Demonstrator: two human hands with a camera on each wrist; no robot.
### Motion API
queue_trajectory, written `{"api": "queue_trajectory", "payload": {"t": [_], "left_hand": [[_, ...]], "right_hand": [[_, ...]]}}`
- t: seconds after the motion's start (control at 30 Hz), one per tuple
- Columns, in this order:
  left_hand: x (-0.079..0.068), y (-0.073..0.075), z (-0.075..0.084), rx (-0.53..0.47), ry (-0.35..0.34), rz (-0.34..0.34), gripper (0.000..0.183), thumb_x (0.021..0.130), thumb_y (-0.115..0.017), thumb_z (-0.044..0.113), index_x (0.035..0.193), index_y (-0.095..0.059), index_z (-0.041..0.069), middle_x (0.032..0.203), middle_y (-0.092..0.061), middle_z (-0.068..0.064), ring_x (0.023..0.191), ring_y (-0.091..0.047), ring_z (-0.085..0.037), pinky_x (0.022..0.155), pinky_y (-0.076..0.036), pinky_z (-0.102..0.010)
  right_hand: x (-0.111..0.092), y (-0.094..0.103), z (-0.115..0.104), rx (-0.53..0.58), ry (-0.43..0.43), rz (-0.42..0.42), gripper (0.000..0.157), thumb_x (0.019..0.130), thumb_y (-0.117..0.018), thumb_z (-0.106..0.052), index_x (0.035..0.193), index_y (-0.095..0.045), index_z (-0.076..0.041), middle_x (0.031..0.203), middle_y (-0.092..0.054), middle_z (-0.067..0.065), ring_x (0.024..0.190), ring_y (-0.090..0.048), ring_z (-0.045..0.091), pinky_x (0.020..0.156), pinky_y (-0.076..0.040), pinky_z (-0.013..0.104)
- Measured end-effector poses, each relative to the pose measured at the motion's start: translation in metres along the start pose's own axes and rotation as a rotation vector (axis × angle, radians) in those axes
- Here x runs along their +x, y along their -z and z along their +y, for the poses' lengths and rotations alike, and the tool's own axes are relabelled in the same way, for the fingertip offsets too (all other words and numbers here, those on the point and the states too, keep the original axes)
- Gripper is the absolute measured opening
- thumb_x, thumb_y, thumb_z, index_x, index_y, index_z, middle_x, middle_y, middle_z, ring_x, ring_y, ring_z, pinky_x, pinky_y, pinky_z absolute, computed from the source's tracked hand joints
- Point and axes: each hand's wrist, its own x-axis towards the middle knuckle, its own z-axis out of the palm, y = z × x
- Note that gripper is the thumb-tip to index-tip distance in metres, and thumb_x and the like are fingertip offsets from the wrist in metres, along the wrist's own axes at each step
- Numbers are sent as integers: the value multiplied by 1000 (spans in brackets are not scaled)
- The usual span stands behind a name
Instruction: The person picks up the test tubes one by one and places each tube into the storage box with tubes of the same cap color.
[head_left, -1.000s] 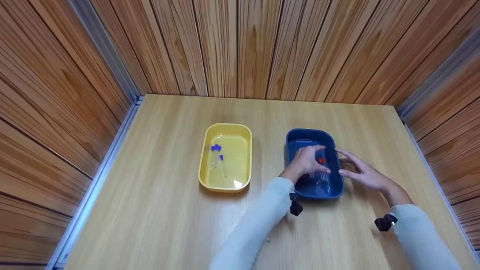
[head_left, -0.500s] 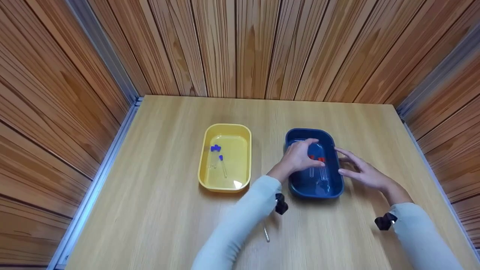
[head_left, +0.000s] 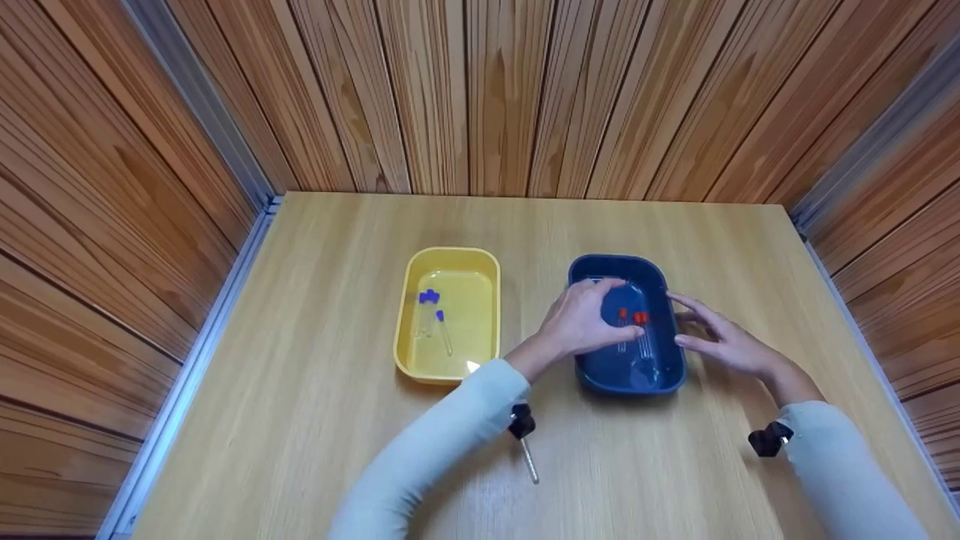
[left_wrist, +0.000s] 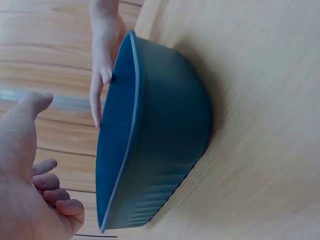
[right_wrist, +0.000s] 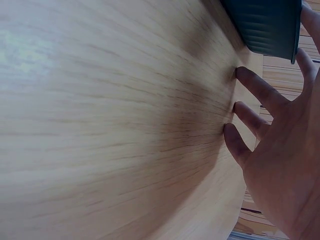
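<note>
Red-capped clear tubes [head_left: 640, 318] lie in the blue tub [head_left: 630, 384], on its bottom. My left hand [head_left: 579, 319] hovers over that tub's left rim, thumb and fingers apart, holding nothing. In the left wrist view, the same hand [left_wrist: 35, 185] is clear of the tub's wall [left_wrist: 170, 110]. At the opposite side, my right hand [head_left: 724, 341] touches the right rim with thumb and index finger. Its other fingertips [right_wrist: 241, 72] reach down to the table in the right wrist view. Part of the tub's far left is hidden behind my left hand.
To the left stands a yellow tub [head_left: 401, 360] with several purple-capped clear tubes [head_left: 429, 297] in it. A thin shiny rod [head_left: 531, 463] lies on the table [head_left: 300, 420] by my left sleeve. Wood-plank walls [head_left: 502, 97] enclose the back and sides.
My left hand has drawn back leftward from inside the blue tub to its left rim, uncovering more red-capped tubes. The rod has come into view. My right hand has stayed put.
</note>
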Motion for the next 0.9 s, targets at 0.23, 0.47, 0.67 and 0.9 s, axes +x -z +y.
{"api": "queue_trajectory", "payload": {"t": [0.23, 0.47, 0.67, 0.9], "left_hand": [[-22, 2, -1, 89, -37, 14, 83, 96, -79, 67, 168, -51, 36, 163, -62, -3, 144, -62, -21, 116, -62, -41], [-52, -6, -9, 232, -136, 32, 87, 94, -78, 73, 167, -52, 34, 134, -66, -2, 113, -60, -14, 88, -58, -22], [-78, -12, -20, 214, -144, 9, 90, 94, -77, 76, 169, -48, 36, 148, -67, -2, 125, -63, -16, 100, -62, -26], [-103, -8, -36, 197, -169, 7, 93, 93, -80, 74, 170, -49, 33, 141, -69, -2, 116, -60, -14, 86, -54, -18]], "right_hand": [[-2, 0, 0, -4, -11, 3, 81, 117, -61, -30, 183, -15, -29, 185, -28, 28, 167, -30, 63, 126, -16, 93], [0, 0, -1, 7, -8, 5, 79, 117, -62, -28, 182, -17, -27, 182, -32, 30, 166, -32, 63, 126, -16, 93], [0, -1, -1, 9, -14, 5, 81, 116, -63, -29, 183, -16, -26, 184, -29, 28, 166, -31, 62, 127, -17, 93], [-1, 0, 2, -1, 8, 11, 81, 116, -62, -27, 183, -16, -26, 187, -25, 25, 167, -32, 62, 127, -19, 92]]}}
